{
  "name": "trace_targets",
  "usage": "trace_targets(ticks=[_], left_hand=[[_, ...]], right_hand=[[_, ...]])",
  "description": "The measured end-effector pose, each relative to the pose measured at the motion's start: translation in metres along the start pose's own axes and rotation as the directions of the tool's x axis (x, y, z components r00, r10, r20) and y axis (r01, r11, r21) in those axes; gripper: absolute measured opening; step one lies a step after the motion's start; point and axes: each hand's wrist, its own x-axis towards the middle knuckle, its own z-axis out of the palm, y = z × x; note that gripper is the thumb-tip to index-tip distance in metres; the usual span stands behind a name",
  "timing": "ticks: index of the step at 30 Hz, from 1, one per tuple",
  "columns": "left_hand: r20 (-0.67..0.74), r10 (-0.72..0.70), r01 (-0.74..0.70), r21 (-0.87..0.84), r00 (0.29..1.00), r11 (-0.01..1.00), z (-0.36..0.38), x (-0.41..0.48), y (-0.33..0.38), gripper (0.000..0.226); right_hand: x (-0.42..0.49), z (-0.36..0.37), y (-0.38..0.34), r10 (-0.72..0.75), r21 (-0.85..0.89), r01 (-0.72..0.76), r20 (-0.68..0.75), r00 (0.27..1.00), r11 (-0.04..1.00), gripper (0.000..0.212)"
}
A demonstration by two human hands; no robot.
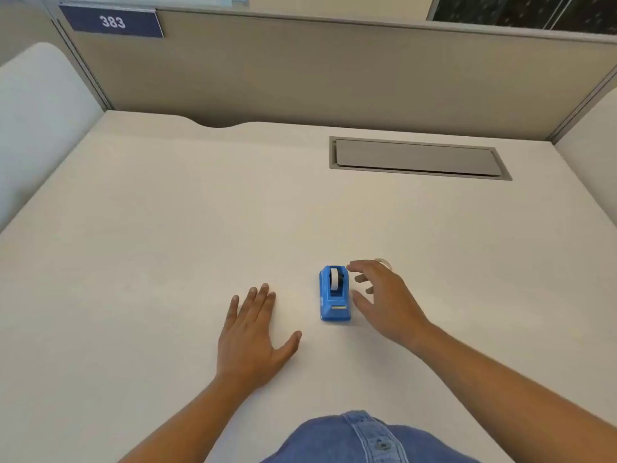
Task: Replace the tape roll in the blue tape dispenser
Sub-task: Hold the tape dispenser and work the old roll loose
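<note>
1. blue tape dispenser (335, 294) sits upright on the pale desk (167, 228), near the front centre, cutter end toward the person.
2. a white tape roll (335, 278) is seated in the dispenser's slot, upper part of the roll showing above the blue body.
3. left hand (252, 332) lies flat on the desk, palm down, fingers straight and close together, thumb splayed out to the right. holding nothing. well apart from the dispenser, to its left.
4. right hand (384, 302) hovers just beside the dispenser's right side, fingers spread and loosely curled toward it, thumb near the lower right edge. nothing gripped; can't tell if a fingertip actually touches the blue body.
5. a second clear-looking tape roll (384, 262) peeks out behind the right hand's fingers, lying on the desk, mostly hidden.
6. grey cable hatch (417, 157) set into the desk at the back right, lid closed.
7. beige partition wall (300, 68) behind the desk, with a dark blue plate (112, 21) reading 383 at upper left.
8. denim shirt (360, 439) with a button visible at the bottom edge.
</note>
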Motion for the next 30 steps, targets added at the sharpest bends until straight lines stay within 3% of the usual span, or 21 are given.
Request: trace_targets(ticks=[7,14,19,30], left_hand=[[0.010,0.083,-0.080,-0.183,0.996,0.980,-0.013,0.020,0.037,0.103],[0.101,0.146,-0.090,-0.422,0.984,0.902,-0.036,0.049,0.069,0.101],[0.161,0.114,-0.025,-0.475,0.980,0.880,-0.028,0.060,0.069,0.108],[0.194,0.088,0.017,-0.485,0.977,0.875,-0.016,0.067,0.058,0.099]], right_hand=[[0.026,-0.005,-0.014,-0.039,-0.213,0.066,0.129,0.991,0.975,0.040],[0.040,-0.002,-0.013,-0.059,-0.235,0.101,0.179,0.982,0.967,0.047],[0.046,-0.001,-0.011,-0.040,-0.236,0.092,0.218,0.975,0.967,0.043],[0.049,0.001,-0.014,-0.040,-0.249,0.102,0.241,0.970,0.963,0.038]])
